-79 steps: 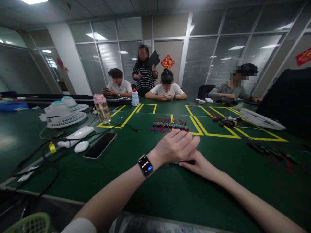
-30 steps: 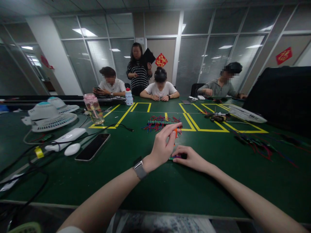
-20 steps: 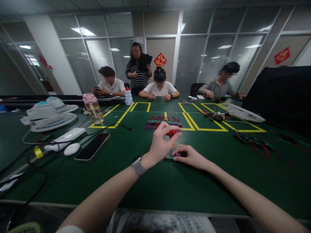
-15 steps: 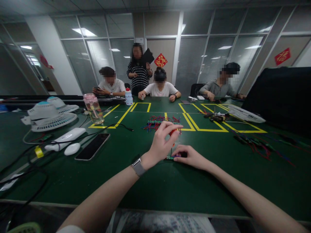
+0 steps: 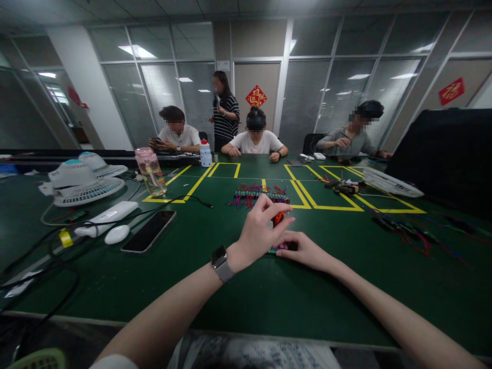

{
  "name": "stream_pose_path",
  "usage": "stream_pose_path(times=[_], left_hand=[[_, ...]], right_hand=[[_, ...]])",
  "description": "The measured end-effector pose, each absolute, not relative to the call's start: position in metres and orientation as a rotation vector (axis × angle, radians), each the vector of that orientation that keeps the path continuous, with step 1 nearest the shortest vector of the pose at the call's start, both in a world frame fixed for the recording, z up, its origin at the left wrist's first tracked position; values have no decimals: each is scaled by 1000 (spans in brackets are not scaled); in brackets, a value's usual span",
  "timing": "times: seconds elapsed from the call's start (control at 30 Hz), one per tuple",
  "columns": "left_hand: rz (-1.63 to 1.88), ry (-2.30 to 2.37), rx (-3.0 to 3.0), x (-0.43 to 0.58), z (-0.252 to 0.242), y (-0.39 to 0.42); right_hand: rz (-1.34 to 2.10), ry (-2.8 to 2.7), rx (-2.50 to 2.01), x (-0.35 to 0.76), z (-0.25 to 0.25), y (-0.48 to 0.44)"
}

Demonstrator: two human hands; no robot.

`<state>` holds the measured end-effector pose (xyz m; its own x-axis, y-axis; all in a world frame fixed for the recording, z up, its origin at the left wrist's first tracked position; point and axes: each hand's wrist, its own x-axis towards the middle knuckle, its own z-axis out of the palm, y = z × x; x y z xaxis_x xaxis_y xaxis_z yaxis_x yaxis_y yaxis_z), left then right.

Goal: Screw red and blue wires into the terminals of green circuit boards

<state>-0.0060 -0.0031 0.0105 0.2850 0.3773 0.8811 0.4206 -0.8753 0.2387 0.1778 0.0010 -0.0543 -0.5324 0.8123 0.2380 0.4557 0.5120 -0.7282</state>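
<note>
My left hand (image 5: 259, 228), with a watch at its wrist, is closed around the orange and black handle of a screwdriver (image 5: 279, 219). The tool stands roughly upright, and its lower end is hidden behind my fingers. Just below and to the right, my right hand (image 5: 302, 249) pinches a small green circuit board (image 5: 271, 251) against the green table (image 5: 230, 307). Most of that board is covered by my fingers. Beyond my left hand lies a row of similar green boards (image 5: 246, 194) with red and blue wires.
On the left are a phone (image 5: 149, 231), a white mouse (image 5: 117, 234), black cables, a bottle (image 5: 151, 171) and white fans (image 5: 82, 182). Wired boards (image 5: 407, 230), a keyboard (image 5: 392, 182) and a dark screen (image 5: 446, 159) are at right. Several people are across the table.
My left hand has rotated slightly on the screwdriver, showing more of its handle. My right hand stays on the board. Across the table, the standing person has turned sideways.
</note>
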Motion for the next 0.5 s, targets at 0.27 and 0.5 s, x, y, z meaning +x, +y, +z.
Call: stream_pose_path(times=[0.27,0.5], left_hand=[[-1085,-633,-2125,-16,16,7],[-1046,-651,-2107,-14,14,6]], right_hand=[[803,-2187,-1053,179,-56,2],[805,-2185,-1051,180,-57,3]])
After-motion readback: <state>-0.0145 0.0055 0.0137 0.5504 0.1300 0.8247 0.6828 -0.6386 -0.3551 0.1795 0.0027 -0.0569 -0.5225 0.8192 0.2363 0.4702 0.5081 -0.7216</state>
